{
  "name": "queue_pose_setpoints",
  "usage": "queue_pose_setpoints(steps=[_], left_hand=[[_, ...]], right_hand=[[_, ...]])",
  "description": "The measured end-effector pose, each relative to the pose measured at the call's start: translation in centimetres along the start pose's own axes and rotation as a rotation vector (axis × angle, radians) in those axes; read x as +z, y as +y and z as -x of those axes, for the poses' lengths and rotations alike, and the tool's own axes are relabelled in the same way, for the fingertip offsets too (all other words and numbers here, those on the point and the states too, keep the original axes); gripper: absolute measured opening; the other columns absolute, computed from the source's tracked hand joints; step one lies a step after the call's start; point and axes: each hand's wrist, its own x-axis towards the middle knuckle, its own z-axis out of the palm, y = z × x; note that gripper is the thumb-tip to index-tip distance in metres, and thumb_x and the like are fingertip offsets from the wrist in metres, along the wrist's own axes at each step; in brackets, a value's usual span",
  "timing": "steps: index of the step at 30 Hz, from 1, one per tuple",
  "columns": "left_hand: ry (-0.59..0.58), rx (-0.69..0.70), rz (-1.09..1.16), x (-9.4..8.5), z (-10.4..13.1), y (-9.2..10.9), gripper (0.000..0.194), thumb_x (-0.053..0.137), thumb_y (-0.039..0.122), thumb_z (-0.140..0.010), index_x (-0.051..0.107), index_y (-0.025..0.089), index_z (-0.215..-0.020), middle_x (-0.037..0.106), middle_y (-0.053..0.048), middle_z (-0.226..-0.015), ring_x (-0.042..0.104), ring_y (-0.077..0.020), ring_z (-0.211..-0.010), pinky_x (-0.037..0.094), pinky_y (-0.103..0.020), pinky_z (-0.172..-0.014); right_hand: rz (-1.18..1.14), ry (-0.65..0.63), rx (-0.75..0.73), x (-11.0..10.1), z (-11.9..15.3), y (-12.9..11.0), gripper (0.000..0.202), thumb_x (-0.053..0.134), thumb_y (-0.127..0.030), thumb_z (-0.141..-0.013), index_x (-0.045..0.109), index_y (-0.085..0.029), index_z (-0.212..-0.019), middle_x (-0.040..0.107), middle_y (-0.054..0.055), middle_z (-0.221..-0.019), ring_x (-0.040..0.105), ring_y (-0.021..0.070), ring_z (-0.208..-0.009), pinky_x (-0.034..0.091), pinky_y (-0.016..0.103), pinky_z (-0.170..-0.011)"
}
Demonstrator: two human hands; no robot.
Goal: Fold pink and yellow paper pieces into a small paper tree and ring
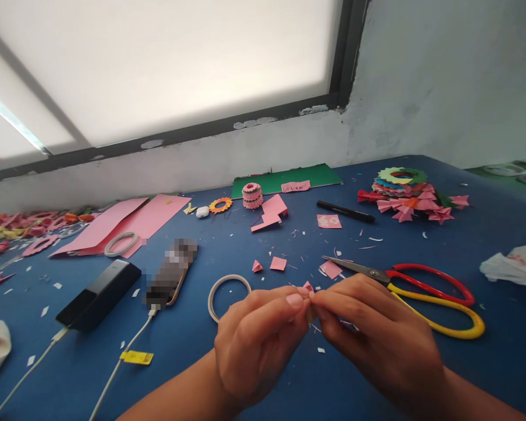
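Both hands meet at the fingertips over the blue table. Between thumb and fingers, my left hand (263, 339) pinches a small pink piece of paper (307, 286), mostly hidden by the fingers. My right hand (377, 327) is closed on the same piece from the other side. Just beyond the fingertips lie a pink paper square (278, 264), a small folded pink piece (257, 266) and another pink square (331, 269). Scissors (433, 292) with red and yellow handles rest partly behind my right hand. A roll of tape (214, 295) is partly covered by my left hand.
On the left are a phone (175, 269) on a cable, a black power bank (99, 295) and pink sheets (135, 225). Farther back stand stacked paper rings (252, 196), a black pen (345, 211) and a paper flower stack (403, 193). Scraps litter the blue table (499, 374).
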Motion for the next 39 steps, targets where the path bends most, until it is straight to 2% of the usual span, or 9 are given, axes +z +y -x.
queue_pose_setpoints(steps=[5, 9, 11, 19, 24, 39], left_hand=[[0.026, -0.013, -0.004, 0.24, -0.18, -0.03, 0.046, 0.067, -0.001, -0.076, 0.056, 0.024, -0.113, 0.072, -0.001, -0.093, 0.073, -0.0147, -0.076, 0.063, -0.022, -0.07], [0.068, -0.105, 0.05, 0.42, -0.32, -0.14, 0.043, 0.068, -0.001, -0.074, 0.057, 0.024, -0.108, 0.071, 0.0, -0.086, 0.073, -0.0153, -0.071, 0.064, -0.025, -0.068], [0.076, -0.134, 0.072, 0.42, -0.3, -0.2, 0.045, 0.067, -0.002, -0.074, 0.056, 0.024, -0.109, 0.071, 0.002, -0.084, 0.073, -0.0155, -0.071, 0.064, -0.027, -0.069], [-0.01, -0.036, -0.032, 0.01, -0.6, -0.04, 0.043, 0.067, -0.002, -0.075, 0.057, 0.022, -0.109, 0.07, -0.002, -0.091, 0.074, -0.0162, -0.076, 0.063, -0.023, -0.069], [-0.009, -0.002, -0.088, 0.0, -0.45, 0.05, 0.043, 0.067, 0.0, -0.076, 0.056, 0.023, -0.11, 0.072, -0.002, -0.09, 0.074, -0.0161, -0.075, 0.063, -0.022, -0.069], [-0.005, -0.016, 0.024, 0.01, 0.24, 0.12, 0.054, 0.067, -0.006, -0.074, 0.054, 0.023, -0.117, 0.066, -0.002, -0.095, 0.073, -0.0183, -0.081, 0.063, -0.026, -0.073]], right_hand=[[-0.006, 0.021, 0.059, 0.1, -0.1, -0.12, 0.018, 0.053, -0.007, -0.087, 0.06, -0.022, -0.093, 0.063, -0.001, -0.071, 0.058, 0.0128, -0.061, 0.05, 0.025, -0.059], [-0.042, 0.042, 0.192, 0.18, -0.28, -0.27, 0.014, 0.054, -0.012, -0.086, 0.061, -0.023, -0.082, 0.062, -0.001, -0.07, 0.06, 0.0123, -0.061, 0.051, 0.024, -0.056], [-0.055, 0.044, 0.21, 0.18, -0.4, -0.29, 0.015, 0.054, -0.01, -0.084, 0.061, -0.023, -0.08, 0.063, -0.001, -0.069, 0.06, 0.0124, -0.061, 0.052, 0.023, -0.057], [-0.085, 0.067, 0.167, 0.29, -0.46, -0.23, 0.015, 0.058, -0.006, -0.083, 0.065, -0.019, -0.085, 0.064, -0.002, -0.074, 0.06, 0.0093, -0.066, 0.052, 0.019, -0.065], [-0.079, 0.069, 0.127, 0.3, -0.23, -0.21, 0.017, 0.057, -0.004, -0.084, 0.064, -0.019, -0.089, 0.063, -0.001, -0.074, 0.059, 0.0096, -0.067, 0.051, 0.02, -0.064], [-0.13, 0.038, 0.144, 0.29, 0.1, -0.22, 0.021, 0.056, -0.007, -0.085, 0.065, -0.023, -0.095, 0.063, -0.001, -0.076, 0.061, 0.0121, -0.068, 0.052, 0.022, -0.063]])
